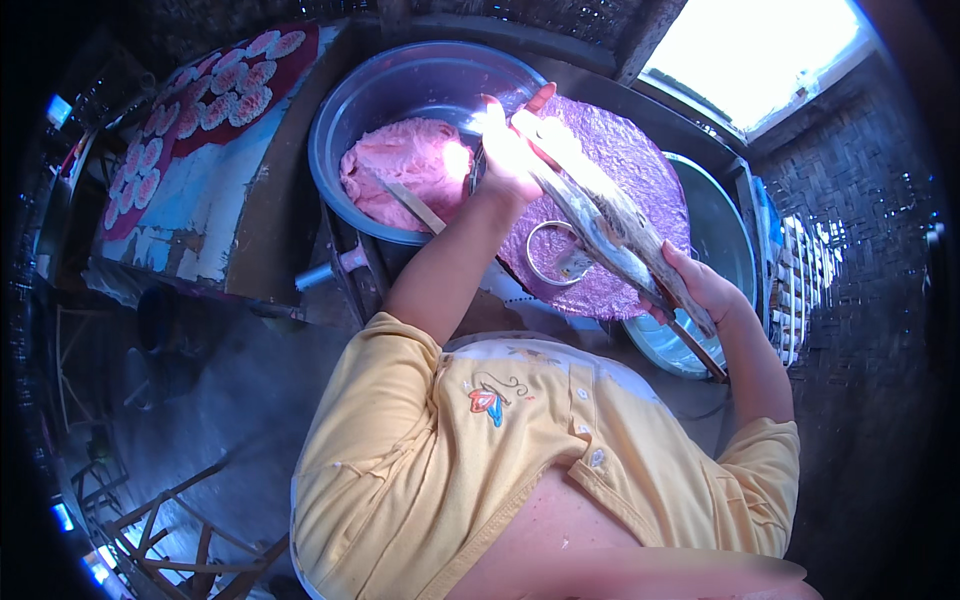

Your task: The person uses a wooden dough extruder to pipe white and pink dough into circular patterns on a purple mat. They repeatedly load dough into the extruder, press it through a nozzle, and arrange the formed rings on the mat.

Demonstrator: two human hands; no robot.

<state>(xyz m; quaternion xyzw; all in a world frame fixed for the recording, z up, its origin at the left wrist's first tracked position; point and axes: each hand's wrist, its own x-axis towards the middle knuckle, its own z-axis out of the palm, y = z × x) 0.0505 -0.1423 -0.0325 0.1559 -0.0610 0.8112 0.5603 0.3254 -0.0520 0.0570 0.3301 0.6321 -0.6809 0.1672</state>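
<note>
- A long flat wooden paddle [600,215], smeared pale, is held slantwise over a round purple sheet [640,170]
- The left hand [510,150] is closed around the paddle's upper end, in glaring sunlight; the right hand [700,285] is clamped on its lower end
- The purple sheet is spread over a round metal vessel [725,240]; a metal ring [555,252] lies on the sheet
- Just to the left, a blue basin [400,85] is filled partly with pink batter [400,165], and a flat stick [415,205] is propped in it
- Further left, a red mat [300,70] is covered with round pink discs [225,95], resting on a worn blue-and-white board [210,195]
- Woven bamboo walls [860,220] are seen at right, with a bright opening [750,50] above
</note>
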